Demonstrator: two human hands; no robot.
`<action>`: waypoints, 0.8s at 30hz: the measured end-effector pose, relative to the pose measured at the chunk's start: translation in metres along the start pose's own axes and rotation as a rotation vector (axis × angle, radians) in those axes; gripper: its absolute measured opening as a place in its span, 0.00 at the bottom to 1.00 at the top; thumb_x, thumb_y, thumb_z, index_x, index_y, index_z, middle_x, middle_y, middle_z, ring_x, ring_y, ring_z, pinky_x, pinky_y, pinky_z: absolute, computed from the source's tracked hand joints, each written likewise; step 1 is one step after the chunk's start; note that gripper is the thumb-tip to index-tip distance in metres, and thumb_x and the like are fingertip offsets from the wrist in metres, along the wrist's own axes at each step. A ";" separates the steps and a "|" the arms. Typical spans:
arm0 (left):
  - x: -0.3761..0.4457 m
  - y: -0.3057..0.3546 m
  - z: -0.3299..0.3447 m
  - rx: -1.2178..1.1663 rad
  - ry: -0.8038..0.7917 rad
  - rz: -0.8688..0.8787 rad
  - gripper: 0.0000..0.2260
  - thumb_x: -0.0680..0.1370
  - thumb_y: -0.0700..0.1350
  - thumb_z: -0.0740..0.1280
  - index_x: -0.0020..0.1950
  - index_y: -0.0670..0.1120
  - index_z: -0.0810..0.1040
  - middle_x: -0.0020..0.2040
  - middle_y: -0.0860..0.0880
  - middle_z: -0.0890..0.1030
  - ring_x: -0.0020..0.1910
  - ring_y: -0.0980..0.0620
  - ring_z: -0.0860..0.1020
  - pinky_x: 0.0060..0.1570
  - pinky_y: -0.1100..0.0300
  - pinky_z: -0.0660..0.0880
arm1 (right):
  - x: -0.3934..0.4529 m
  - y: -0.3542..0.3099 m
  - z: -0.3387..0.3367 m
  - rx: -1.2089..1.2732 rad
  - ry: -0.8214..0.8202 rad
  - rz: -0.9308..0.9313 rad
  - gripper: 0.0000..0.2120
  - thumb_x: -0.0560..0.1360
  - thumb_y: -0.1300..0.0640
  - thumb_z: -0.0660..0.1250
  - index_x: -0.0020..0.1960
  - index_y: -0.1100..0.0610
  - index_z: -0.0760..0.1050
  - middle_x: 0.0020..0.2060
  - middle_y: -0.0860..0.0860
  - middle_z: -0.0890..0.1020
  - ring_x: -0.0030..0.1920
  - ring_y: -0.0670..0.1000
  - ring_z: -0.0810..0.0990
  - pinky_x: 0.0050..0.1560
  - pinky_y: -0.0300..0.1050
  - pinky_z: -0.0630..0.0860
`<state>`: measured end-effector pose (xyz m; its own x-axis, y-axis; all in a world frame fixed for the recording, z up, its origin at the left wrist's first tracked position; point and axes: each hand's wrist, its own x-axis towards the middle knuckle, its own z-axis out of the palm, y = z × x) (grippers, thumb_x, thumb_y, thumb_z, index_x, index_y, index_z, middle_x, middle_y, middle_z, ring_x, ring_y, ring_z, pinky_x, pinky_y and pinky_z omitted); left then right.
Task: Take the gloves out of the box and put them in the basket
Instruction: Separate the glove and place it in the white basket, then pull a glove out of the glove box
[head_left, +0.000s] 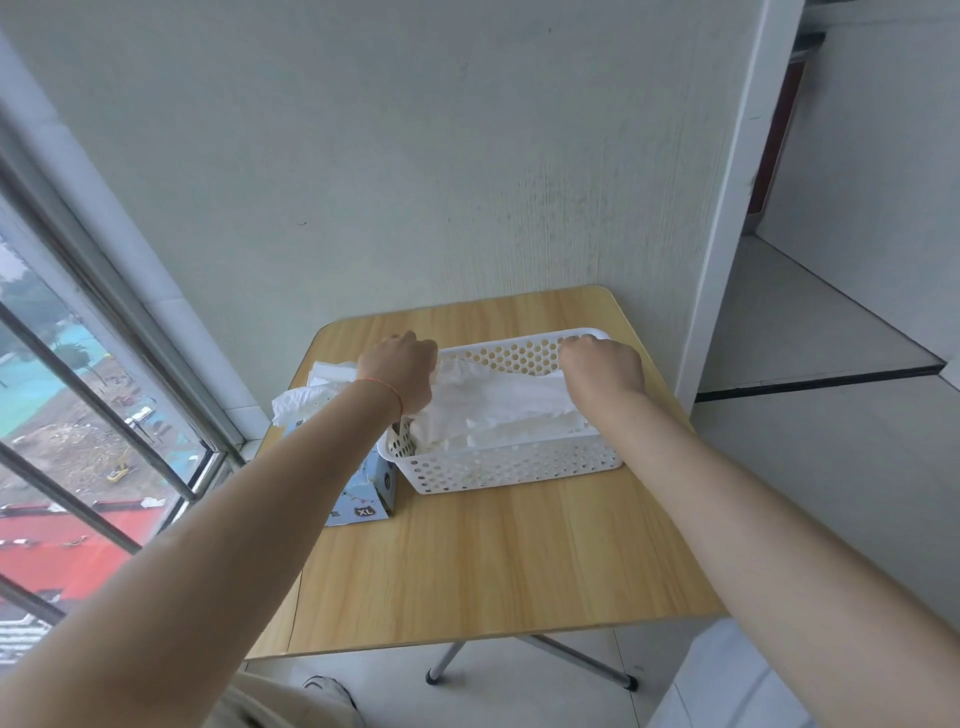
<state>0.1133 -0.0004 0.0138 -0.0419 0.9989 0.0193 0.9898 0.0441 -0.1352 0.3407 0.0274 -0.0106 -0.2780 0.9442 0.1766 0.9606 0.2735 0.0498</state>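
left hand (402, 371), right hand (602, 371) grip gloves (498, 405) | in basket (519, 467) | box (363, 493) beside

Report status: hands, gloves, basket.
Left hand and right hand both grip gloves over basket. More gloves poke from box. Nothing in the way.

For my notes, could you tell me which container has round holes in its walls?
The white basket, between both hands, has them; the blue box left of it has solid printed walls.
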 end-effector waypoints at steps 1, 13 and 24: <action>-0.001 0.004 0.003 -0.023 0.038 0.040 0.13 0.74 0.38 0.63 0.58 0.48 0.77 0.54 0.48 0.75 0.56 0.45 0.74 0.49 0.53 0.75 | 0.000 0.001 0.001 -0.008 -0.001 -0.006 0.16 0.70 0.74 0.62 0.52 0.59 0.73 0.31 0.49 0.63 0.31 0.51 0.68 0.26 0.40 0.55; -0.003 0.037 0.013 -0.269 -0.258 0.127 0.32 0.72 0.65 0.70 0.71 0.54 0.65 0.55 0.51 0.74 0.52 0.49 0.74 0.53 0.56 0.72 | 0.002 0.001 0.006 -0.108 -0.017 -0.060 0.21 0.70 0.73 0.63 0.62 0.63 0.70 0.48 0.53 0.80 0.43 0.55 0.79 0.33 0.43 0.66; 0.001 0.038 0.028 -0.280 -0.626 0.035 0.36 0.76 0.58 0.66 0.77 0.61 0.48 0.41 0.48 0.70 0.31 0.52 0.69 0.35 0.61 0.72 | 0.007 -0.002 0.004 -0.246 -0.114 -0.092 0.12 0.71 0.71 0.62 0.39 0.55 0.69 0.32 0.48 0.68 0.39 0.51 0.74 0.27 0.40 0.58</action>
<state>0.1469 0.0022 -0.0193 0.0032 0.8228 -0.5683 0.9863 0.0911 0.1375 0.3369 0.0343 -0.0134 -0.3487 0.9359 0.0495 0.8990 0.3190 0.3000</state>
